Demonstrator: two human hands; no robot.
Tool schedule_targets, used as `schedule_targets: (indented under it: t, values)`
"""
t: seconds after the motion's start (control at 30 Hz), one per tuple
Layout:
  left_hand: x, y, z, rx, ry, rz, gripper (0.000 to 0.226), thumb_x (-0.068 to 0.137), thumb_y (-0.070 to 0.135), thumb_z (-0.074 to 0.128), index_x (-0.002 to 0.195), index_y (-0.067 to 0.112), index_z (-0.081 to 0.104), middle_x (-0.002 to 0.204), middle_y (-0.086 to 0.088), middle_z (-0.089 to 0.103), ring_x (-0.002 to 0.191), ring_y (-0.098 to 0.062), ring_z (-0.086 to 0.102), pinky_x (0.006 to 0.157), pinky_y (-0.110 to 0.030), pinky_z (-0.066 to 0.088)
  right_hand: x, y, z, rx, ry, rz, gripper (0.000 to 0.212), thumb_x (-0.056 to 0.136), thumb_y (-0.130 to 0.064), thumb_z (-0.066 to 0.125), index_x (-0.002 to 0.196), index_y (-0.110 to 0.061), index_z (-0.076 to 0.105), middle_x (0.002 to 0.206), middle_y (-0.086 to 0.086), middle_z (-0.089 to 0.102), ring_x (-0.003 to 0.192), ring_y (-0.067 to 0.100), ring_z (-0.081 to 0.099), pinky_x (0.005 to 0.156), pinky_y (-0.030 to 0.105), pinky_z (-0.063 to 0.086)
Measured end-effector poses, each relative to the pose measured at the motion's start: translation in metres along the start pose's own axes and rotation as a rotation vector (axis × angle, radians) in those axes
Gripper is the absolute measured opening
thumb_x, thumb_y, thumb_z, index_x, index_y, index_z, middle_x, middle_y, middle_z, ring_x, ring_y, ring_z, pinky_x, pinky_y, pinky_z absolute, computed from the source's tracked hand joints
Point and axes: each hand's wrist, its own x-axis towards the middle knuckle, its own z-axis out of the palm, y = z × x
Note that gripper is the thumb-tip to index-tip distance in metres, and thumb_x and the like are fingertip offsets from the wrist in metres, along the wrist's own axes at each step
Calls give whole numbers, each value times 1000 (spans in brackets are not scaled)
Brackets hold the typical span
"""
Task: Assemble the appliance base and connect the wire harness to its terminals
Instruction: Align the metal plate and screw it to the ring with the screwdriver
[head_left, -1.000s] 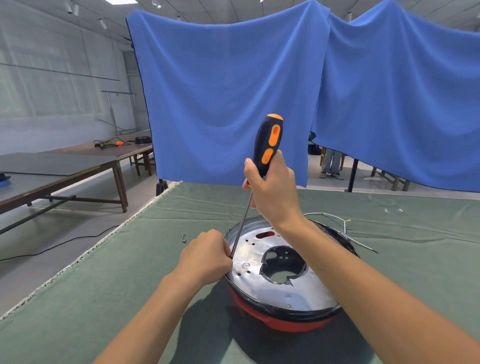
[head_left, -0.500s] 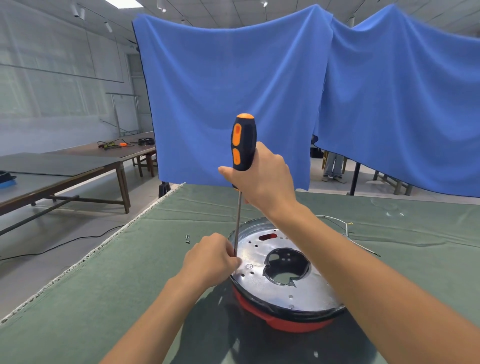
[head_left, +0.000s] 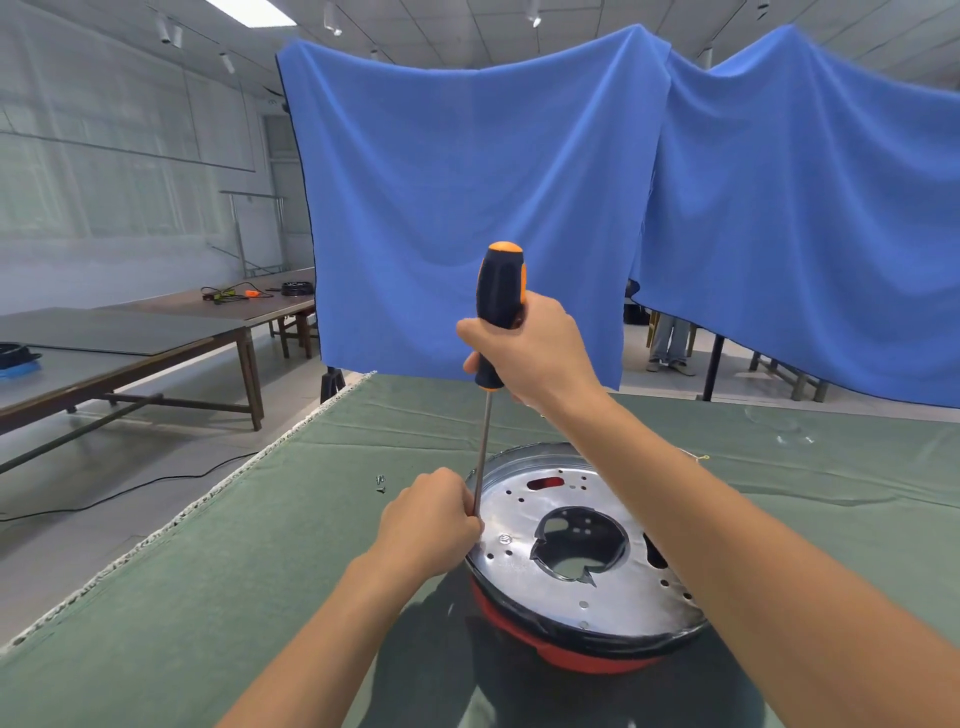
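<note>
Screwdriver upright over round appliance base on green desk

Round red appliance base with its shiny perforated metal plate sits on the green cloth-covered desk; the right hand grips the black-and-orange screwdriver handle, the left hand pinches its shaft at the plate's rim, small screws lying nearby.

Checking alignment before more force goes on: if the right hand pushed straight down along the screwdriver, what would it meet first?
Most likely the left hand, which pinches the shaft just above the metal plate. The right hand grips the screwdriver nearly upright; the tip is hidden behind the left fingers.
</note>
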Motion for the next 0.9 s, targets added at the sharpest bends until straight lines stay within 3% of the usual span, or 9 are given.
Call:
schedule_targets:
  t: [0.13, 0.27, 0.37, 0.47, 0.57, 0.67, 0.8, 0.9]
  values:
    - [-4, -2, 5, -81, 29, -27, 10, 77, 25, 61, 72, 18, 67, 72, 2, 64, 80, -25, 63, 61, -29, 43, 0, -5, 0, 63, -70, 42, 33, 78, -38, 72, 64, -16, 52, 64, 7, 70, 34, 14, 55, 34, 18, 39]
    - [-8, -9, 10, -268, 61, -5, 4, 81, 32, 62, 82, 33, 59, 73, 12, 56, 82, -23, 59, 71, -31, 46, -2, -13, -4, 82, -157, 115, 31, 83, -44, 54, 73, -15, 54, 72, 9, 72, 41, 19, 62, 37, 20, 42]
    - [-14, -13, 13, -411, 90, 12, 29, 78, 38, 52, 106, 35, 53, 75, 12, 58, 77, -19, 57, 78, -38, 48, -5, -12, -5, 35, -100, 68, 27, 79, -43, 48, 70, -18, 48, 66, 5, 72, 43, 24, 62, 47, 27, 43]
    - [-19, -18, 16, -614, 111, -15, 42, 71, 39, 39, 112, 34, 51, 68, 6, 57, 63, -17, 51, 70, -43, 50, -6, -8, 0, -41, 21, 6, 27, 79, -43, 50, 74, -17, 49, 63, 3, 70, 58, 28, 67, 60, 42, 55]
    - [-21, -18, 20, -809, 59, -81, 30, 84, 24, 45, 111, 28, 55, 84, -5, 63, 54, -13, 53, 55, -35, 53, -7, -4, 5, -157, 131, -82, 31, 84, -51, 50, 92, -20, 49, 72, 3, 70, 67, 31, 66, 68, 47, 55]
    - [-19, -17, 26, -917, 45, -111, 34, 79, 25, 44, 106, 24, 65, 91, -5, 67, 73, -18, 58, 59, -37, 52, -7, -2, 8, -204, 207, -146, 31, 85, -50, 55, 100, -25, 45, 75, -1, 67, 66, 30, 65, 69, 44, 54]
    - [-19, -14, 36, -890, 116, -83, 43, 72, 30, 36, 102, 25, 67, 91, 1, 70, 91, -28, 62, 83, -52, 51, -1, -5, 6, -65, 246, -96, 36, 78, -32, 67, 102, -24, 42, 72, -7, 61, 75, 24, 62, 73, 44, 53]
    - [-20, -10, 41, -769, 210, -78, 49, 76, 33, 33, 113, 26, 64, 99, 8, 68, 97, -19, 60, 88, -40, 48, -2, -6, 4, -47, 191, -148, 51, 80, -32, 69, 118, -31, 35, 67, -7, 54, 73, 26, 61, 71, 42, 54]
